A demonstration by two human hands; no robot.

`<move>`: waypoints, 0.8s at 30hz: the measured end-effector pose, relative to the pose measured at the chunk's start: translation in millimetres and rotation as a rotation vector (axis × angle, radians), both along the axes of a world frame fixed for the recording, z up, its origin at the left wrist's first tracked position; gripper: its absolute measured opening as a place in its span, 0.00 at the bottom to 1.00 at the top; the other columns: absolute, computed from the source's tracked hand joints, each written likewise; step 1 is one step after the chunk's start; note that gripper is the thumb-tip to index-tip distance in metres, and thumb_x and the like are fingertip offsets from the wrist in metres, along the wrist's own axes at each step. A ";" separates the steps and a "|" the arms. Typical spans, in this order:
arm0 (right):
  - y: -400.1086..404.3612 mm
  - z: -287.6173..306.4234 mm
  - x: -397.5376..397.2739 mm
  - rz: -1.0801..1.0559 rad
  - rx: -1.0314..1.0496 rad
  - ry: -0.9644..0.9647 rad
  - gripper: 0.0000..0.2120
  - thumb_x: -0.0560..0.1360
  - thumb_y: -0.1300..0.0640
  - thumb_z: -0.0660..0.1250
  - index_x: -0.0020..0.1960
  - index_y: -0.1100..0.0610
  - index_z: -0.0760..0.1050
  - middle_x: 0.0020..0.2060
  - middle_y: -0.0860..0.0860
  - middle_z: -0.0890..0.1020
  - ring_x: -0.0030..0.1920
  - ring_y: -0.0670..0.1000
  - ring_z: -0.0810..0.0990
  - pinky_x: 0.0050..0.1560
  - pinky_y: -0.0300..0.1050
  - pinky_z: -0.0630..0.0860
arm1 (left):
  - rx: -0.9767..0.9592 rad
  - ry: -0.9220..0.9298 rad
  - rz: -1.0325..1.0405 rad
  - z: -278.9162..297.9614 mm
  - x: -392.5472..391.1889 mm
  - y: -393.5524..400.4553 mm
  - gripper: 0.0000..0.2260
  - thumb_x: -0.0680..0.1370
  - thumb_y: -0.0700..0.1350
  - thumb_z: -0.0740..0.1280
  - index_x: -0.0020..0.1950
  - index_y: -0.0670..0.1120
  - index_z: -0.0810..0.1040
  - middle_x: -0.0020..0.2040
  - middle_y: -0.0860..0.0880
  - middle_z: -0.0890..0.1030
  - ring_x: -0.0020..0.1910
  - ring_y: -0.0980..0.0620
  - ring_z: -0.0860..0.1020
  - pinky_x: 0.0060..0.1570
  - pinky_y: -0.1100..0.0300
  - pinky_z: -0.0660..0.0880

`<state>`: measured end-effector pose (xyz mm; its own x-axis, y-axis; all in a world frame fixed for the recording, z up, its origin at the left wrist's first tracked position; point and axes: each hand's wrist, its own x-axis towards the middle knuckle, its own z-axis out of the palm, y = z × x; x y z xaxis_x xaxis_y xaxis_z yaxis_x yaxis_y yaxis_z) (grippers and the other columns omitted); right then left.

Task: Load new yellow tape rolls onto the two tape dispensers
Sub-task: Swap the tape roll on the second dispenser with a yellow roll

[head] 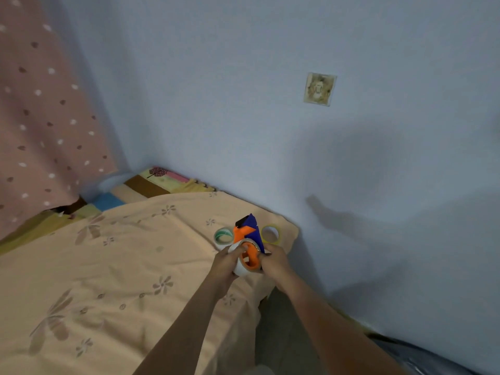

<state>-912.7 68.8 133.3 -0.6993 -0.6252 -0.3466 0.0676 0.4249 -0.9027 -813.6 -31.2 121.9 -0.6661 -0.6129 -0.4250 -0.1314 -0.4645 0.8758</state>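
Observation:
I hold a blue and orange tape dispenser (250, 234) upright above the bed's far right corner. A pale tape roll (238, 267) sits around its orange hub. My left hand (226, 262) grips that roll from the left, fingers curled over its rim. My right hand (273, 262) grips the dispenser's lower right side. A yellow tape roll (270, 234) lies flat on the sheet just behind the dispenser to the right. A whitish roll with a green core (224, 236) lies to the left of it. No second dispenser is in view.
The peach flowered sheet (121, 266) covers the bed, whose right edge drops off beside my right arm. A blue wall (270, 131) stands close behind with a stained socket plate (319, 89). A pink dotted curtain (40, 117) hangs at the left over coloured floor mats (151, 185).

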 end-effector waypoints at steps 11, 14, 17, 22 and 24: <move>-83.7 -15.7 -115.5 -0.003 0.073 0.015 0.12 0.78 0.58 0.67 0.38 0.45 0.77 0.35 0.45 0.81 0.36 0.46 0.81 0.32 0.40 0.83 | 0.001 0.017 0.044 -42.6 -108.5 -74.9 0.17 0.77 0.49 0.72 0.63 0.43 0.79 0.55 0.39 0.85 0.55 0.41 0.84 0.56 0.45 0.82; -115.8 -16.3 -143.8 0.075 0.125 -0.010 0.08 0.79 0.61 0.67 0.48 0.48 0.78 0.39 0.47 0.81 0.40 0.48 0.82 0.31 0.38 0.80 | 0.051 0.020 0.117 -50.6 -133.2 -102.2 0.16 0.77 0.47 0.73 0.62 0.42 0.79 0.52 0.41 0.86 0.51 0.43 0.85 0.49 0.49 0.84; -145.5 -18.0 -167.6 0.108 0.100 -0.078 0.09 0.79 0.64 0.66 0.50 0.50 0.79 0.39 0.48 0.84 0.36 0.47 0.85 0.29 0.37 0.80 | 0.098 0.013 0.161 -57.8 -149.6 -130.5 0.17 0.78 0.48 0.72 0.62 0.40 0.80 0.54 0.39 0.86 0.52 0.41 0.85 0.50 0.47 0.83; -191.0 -23.0 -203.9 0.202 0.149 -0.116 0.10 0.79 0.67 0.66 0.55 0.55 0.79 0.41 0.52 0.83 0.38 0.51 0.84 0.29 0.40 0.81 | 0.170 0.048 0.227 -57.5 -169.7 -165.2 0.12 0.80 0.45 0.69 0.58 0.38 0.81 0.50 0.38 0.86 0.50 0.40 0.84 0.56 0.42 0.80; -207.1 -27.9 -213.1 0.235 0.159 -0.136 0.10 0.79 0.67 0.65 0.54 0.54 0.78 0.41 0.53 0.83 0.38 0.52 0.84 0.30 0.43 0.82 | 0.209 0.033 0.266 -60.5 -176.1 -173.8 0.11 0.80 0.42 0.68 0.59 0.36 0.80 0.50 0.36 0.85 0.51 0.37 0.82 0.59 0.39 0.77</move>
